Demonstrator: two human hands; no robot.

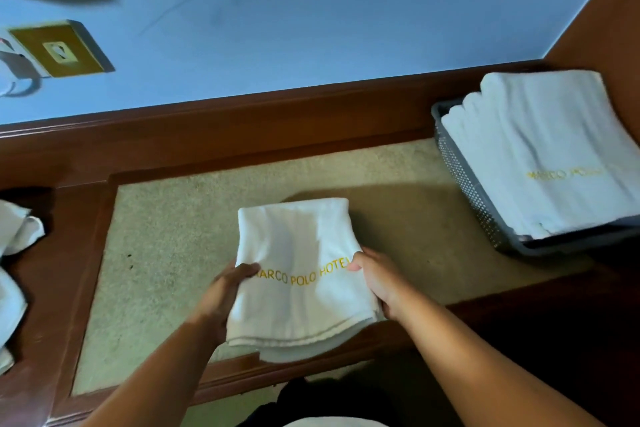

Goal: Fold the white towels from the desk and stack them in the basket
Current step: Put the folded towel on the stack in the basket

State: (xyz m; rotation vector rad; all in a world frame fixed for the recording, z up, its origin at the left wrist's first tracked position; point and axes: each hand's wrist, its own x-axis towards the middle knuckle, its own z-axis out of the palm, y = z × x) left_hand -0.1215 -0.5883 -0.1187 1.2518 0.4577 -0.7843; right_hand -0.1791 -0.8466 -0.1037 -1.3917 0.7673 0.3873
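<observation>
A folded white towel (298,253) with yellow lettering lies on the desk's beige inset, its near edge hanging past the front rim. My left hand (228,291) grips its left side, thumb on top. My right hand (377,279) grips its right side the same way. At the right stands a grey mesh basket (464,184) filled above its rim with a stack of folded white towels (554,149). Unfolded white towels (14,253) lie crumpled at the desk's left edge.
The wooden desk (242,135) has a raised brown back rail against a pale blue wall. A brass wall socket (59,50) with a plug and cable sits upper left. A wooden panel closes off the right side behind the basket.
</observation>
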